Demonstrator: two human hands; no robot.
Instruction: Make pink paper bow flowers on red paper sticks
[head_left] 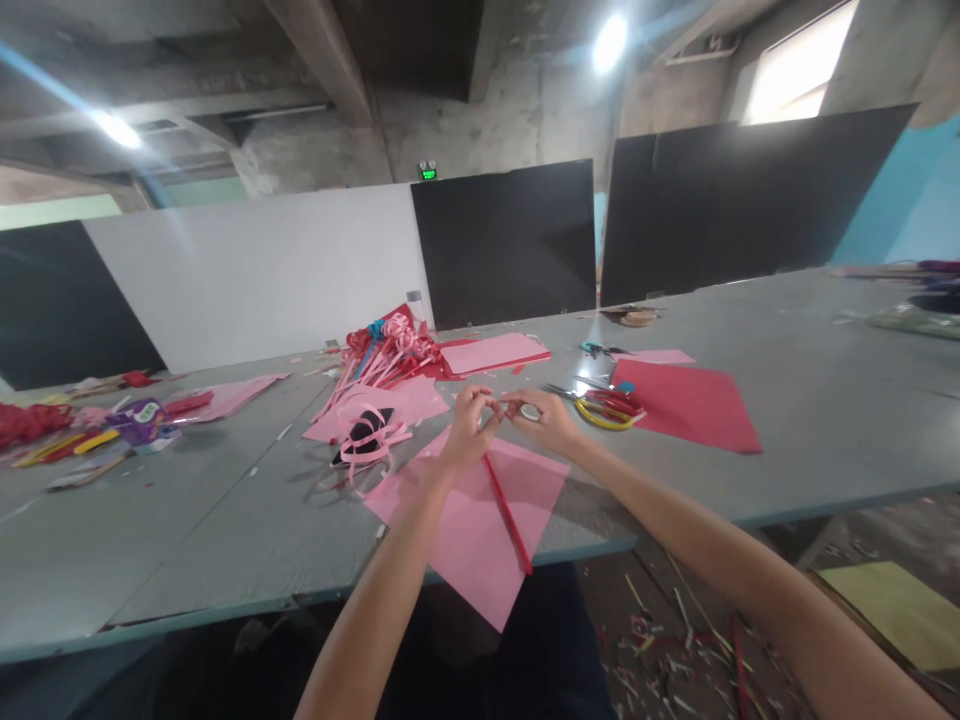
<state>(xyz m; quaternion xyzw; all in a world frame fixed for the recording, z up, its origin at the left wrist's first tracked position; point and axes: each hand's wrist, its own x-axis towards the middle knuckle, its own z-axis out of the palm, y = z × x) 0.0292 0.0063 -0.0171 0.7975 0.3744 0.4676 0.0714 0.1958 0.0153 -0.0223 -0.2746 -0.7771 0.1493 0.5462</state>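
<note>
My left hand [472, 428] and my right hand [541, 420] meet over the table, with thumbs and fingertips pinched together. Whatever sits between the fingertips is too small to make out. Below them, a thin red stick [508, 515] slants across a pink paper sheet [480, 560]. Its upper end reaches the left hand; whether the hand touches it cannot be told. One corner of the sheet hangs over the table's front edge. Beside the left hand, curled pink paper strips [367, 450] lie over a black piece. Yellow-handled scissors [604, 412] rest to the right of the right hand.
Pink and red paper flowers [394, 345] are heaped behind the left hand. A red paper sheet [690, 405] lies right of the scissors, with small teal-handled scissors [592, 348] behind. A purple container [140, 422] stands far left on the grey table [247, 540]. Paper scraps litter the floor.
</note>
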